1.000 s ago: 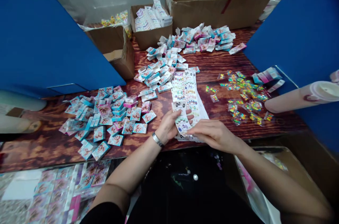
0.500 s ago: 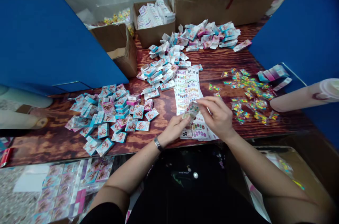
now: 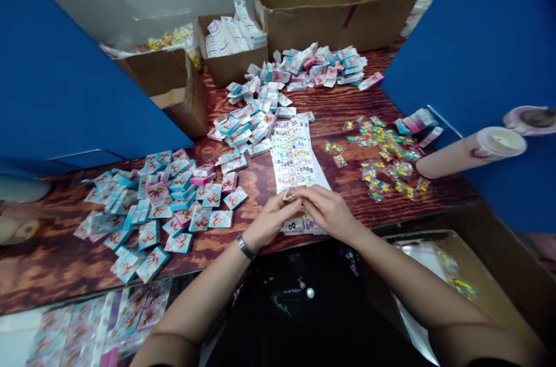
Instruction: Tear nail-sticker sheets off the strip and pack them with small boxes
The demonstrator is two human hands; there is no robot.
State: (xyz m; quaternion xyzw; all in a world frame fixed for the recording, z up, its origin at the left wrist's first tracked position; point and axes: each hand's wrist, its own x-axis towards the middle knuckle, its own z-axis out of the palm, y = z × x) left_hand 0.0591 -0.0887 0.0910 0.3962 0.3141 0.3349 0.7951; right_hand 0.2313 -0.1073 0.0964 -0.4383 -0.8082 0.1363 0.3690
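My left hand (image 3: 270, 220) and my right hand (image 3: 329, 214) meet at the near side of the table, fingertips together. Between them they pinch a small printed sheet (image 3: 291, 195), which looks bent or folded; my fingers cover most of it. Just beneath and beyond lie long white sheets (image 3: 296, 154) printed with rows of small coloured ovals, partly overlapping. Left of these spreads a pile of small blue and pink boxes (image 3: 178, 202) with a hand picture. More small boxes (image 3: 252, 124), several with flaps up, lie past the sheets.
Small clear packets with bright yellow pieces (image 3: 386, 147) are scattered on the right, beside a pale cylindrical container (image 3: 469, 153). At the back stand a carton of printed sheets (image 3: 234, 60) and a large carton (image 3: 313, 25). Blue panels (image 3: 460, 54) flank the table.
My right hand has come down and in against my left, and the sheet between them is now bent and mostly covered. The view has shifted, so the table appears further left.
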